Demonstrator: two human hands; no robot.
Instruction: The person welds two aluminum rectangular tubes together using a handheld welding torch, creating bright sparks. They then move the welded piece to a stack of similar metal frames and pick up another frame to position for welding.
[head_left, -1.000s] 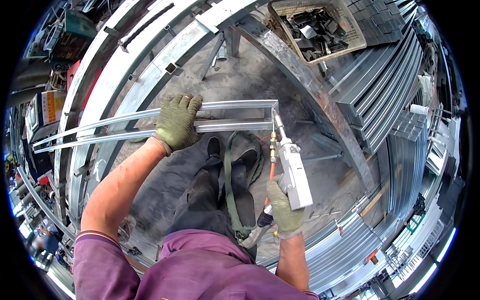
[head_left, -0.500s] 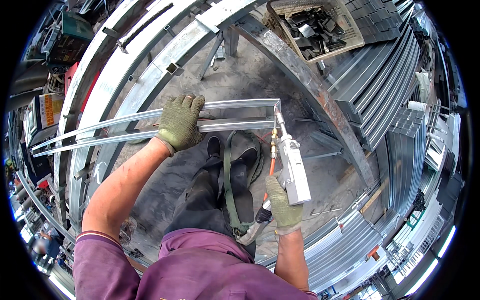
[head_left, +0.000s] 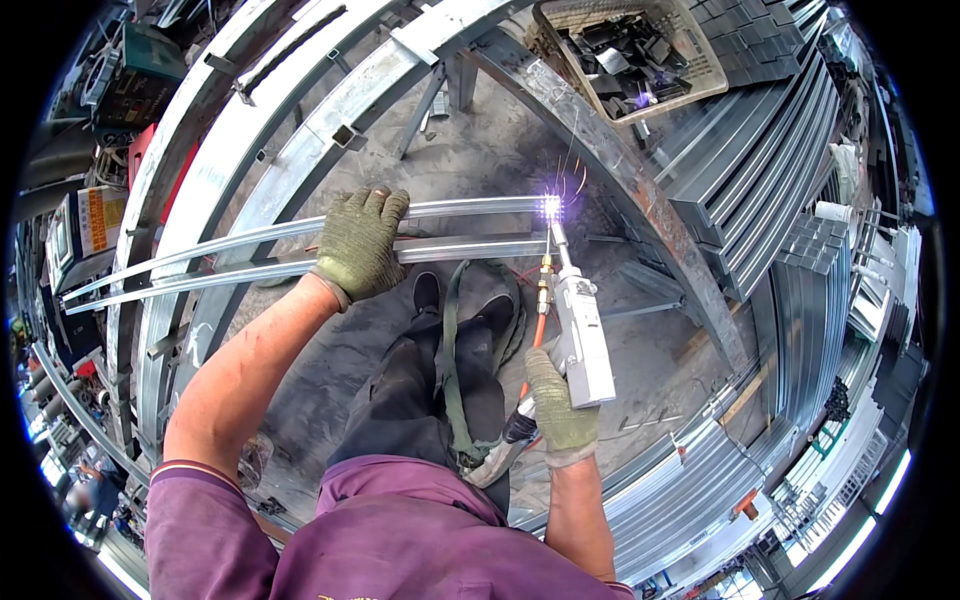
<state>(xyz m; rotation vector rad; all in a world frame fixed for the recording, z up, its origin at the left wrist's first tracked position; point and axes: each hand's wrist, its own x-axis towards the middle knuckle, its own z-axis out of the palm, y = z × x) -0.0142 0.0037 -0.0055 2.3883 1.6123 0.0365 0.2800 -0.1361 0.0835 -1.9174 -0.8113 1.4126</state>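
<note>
My left hand (head_left: 360, 245), in a green knit glove, lies across a long, narrow frame of shiny square metal tubes (head_left: 470, 208), fingers curled over its upper bar. The frame runs from the far left to a closed right end. In a matching glove, my right hand (head_left: 562, 405) grips a white welding gun (head_left: 585, 335). The gun's nozzle meets the frame's upper right corner, where a bright violet-white arc (head_left: 552, 207) throws sparks up and right. An orange hose (head_left: 540, 328) with brass fittings runs beside the gun. Glare hides the corner itself.
Curved steel beams (head_left: 290, 180) stand at the left, and a rusty one (head_left: 640, 190) slants down to the right. A plastic crate (head_left: 690, 95) of metal offcuts is at the top. Stacked metal tubes (head_left: 770, 170) line the right. A green strap (head_left: 453, 370) hangs by my legs.
An arc has lit at the frame's upper right corner, with sparks flying. My right hand and the gun have shifted slightly left. My left hand and the frame have stayed put.
</note>
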